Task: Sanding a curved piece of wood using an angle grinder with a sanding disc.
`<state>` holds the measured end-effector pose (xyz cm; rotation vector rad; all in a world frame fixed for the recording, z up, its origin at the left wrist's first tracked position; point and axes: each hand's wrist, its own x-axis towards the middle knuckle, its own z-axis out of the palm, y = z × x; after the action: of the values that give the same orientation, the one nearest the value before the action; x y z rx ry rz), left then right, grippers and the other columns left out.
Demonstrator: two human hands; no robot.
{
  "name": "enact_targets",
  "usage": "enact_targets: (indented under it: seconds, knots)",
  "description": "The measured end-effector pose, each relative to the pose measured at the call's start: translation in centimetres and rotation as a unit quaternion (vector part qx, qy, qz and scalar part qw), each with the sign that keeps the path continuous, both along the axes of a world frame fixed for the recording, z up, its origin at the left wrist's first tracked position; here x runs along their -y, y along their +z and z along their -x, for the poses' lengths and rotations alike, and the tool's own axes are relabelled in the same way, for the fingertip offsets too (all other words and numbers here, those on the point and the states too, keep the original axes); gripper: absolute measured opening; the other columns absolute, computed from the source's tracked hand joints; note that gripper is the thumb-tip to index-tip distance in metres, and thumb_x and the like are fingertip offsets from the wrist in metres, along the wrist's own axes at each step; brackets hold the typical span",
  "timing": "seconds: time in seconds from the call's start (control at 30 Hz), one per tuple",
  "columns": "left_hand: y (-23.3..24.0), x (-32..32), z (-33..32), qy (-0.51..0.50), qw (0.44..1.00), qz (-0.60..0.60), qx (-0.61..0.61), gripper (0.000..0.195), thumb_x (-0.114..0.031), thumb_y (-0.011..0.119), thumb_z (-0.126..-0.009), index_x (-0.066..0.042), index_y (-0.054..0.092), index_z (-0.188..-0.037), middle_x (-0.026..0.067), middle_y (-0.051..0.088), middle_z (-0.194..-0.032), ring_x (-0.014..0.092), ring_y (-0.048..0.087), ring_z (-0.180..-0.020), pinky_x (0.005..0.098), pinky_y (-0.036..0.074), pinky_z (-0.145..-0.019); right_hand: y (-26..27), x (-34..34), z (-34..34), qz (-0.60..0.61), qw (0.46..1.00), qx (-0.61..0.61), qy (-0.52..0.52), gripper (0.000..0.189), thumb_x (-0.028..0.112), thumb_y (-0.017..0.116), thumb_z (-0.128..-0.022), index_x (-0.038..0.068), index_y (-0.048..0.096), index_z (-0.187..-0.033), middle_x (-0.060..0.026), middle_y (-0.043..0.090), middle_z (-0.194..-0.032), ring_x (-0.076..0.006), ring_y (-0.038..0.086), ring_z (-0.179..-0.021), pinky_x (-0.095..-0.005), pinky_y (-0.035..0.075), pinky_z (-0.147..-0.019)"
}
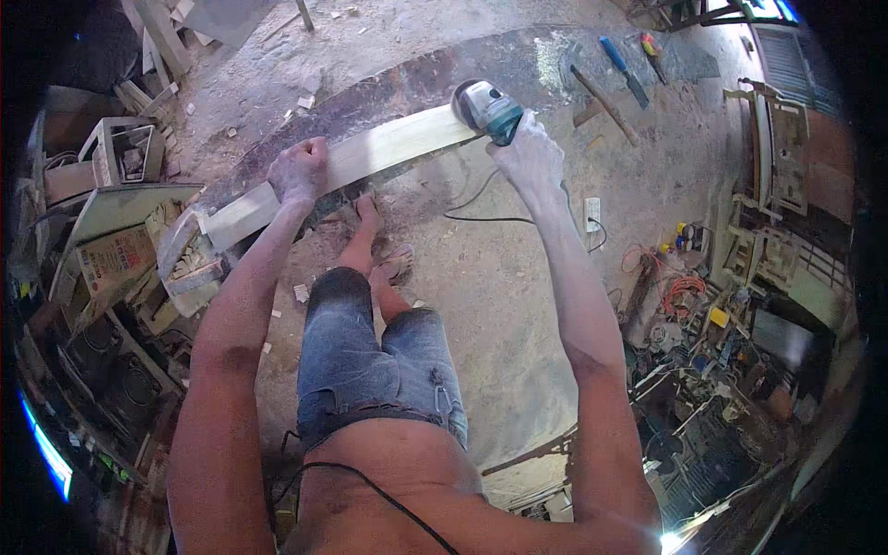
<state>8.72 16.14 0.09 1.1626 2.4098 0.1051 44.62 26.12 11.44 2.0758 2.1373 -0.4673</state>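
Observation:
A long, pale wooden board lies slantwise along a dark, worn workbench. My left hand grips the board left of its middle, its fingers curled over the top. A teal and grey angle grinder is held in my right hand, which is coated in pale dust. The grinder's round disc sits at the board's right end; whether it touches the wood or spins cannot be made out. A black cord hangs behind the grinder, over the floor.
A blue-handled chisel, a wooden-handled tool and a tool with a red and yellow handle lie at the bench's right. A white power strip is beyond my right forearm. Scrap wood is piled left; clutter and an orange cable lie right.

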Motion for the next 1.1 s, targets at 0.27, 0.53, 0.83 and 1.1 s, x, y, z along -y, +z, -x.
enact_targets:
  seconds: [0.27, 0.53, 0.83, 1.1]
  knots:
    - [0.1, 0.0, 0.6, -0.007, 1.0, 0.021, -0.001, 0.051, -0.054, 0.048, -0.1, -0.026, 0.088, -0.119, 0.0214, 0.082, -0.118, 0.043, 0.078, -0.113, 0.054, 0.059, -0.101, 0.7, 0.2, -2.0, -0.054, 0.997, 0.04, -0.035, 0.063, 0.04, 0.082, -0.085, -0.001, 0.06, -0.128, -0.0282, 0.077, -0.116, -0.0485, 0.078, -0.108, -0.0581, 0.062, -0.094]
    - [0.0, -0.1, 0.0, -0.001, 1.0, 0.019, -0.001, 0.052, -0.056, 0.05, -0.1, -0.027, 0.088, -0.117, 0.0206, 0.082, -0.117, 0.042, 0.078, -0.113, 0.0536, 0.059, -0.1, -0.8, 7.7, 4.0, 0.091, 0.986, -0.112, -0.08, 0.072, 0.049, 0.082, -0.089, -0.003, 0.058, -0.134, -0.0267, 0.074, -0.12, -0.0454, 0.078, -0.107, -0.0562, 0.062, -0.094]
    - [0.9, -0.1, -0.4, -0.002, 1.0, 0.007, 0.003, 0.055, -0.056, 0.049, -0.099, -0.019, 0.088, -0.114, 0.0231, 0.082, -0.113, 0.043, 0.078, -0.11, 0.0529, 0.058, -0.099, -1.2, 8.5, 3.1, 0.02, 0.997, -0.076, -0.009, 0.069, 0.053, 0.08, -0.092, 0.0, 0.058, -0.129, -0.0247, 0.075, -0.114, -0.045, 0.079, -0.102, -0.0557, 0.064, -0.088]
    - [-0.3, -0.2, 0.3, -0.019, 1.0, -0.007, -0.005, 0.055, -0.055, 0.049, -0.098, -0.018, 0.087, -0.113, 0.0245, 0.081, -0.113, 0.043, 0.078, -0.109, 0.0518, 0.057, -0.099, -1.4, 10.2, 5.3, 0.01, 0.998, -0.068, 0.004, 0.07, 0.054, 0.082, -0.09, 0.0, 0.06, -0.128, -0.0226, 0.077, -0.112, -0.0405, 0.081, -0.101, -0.0509, 0.066, -0.086]
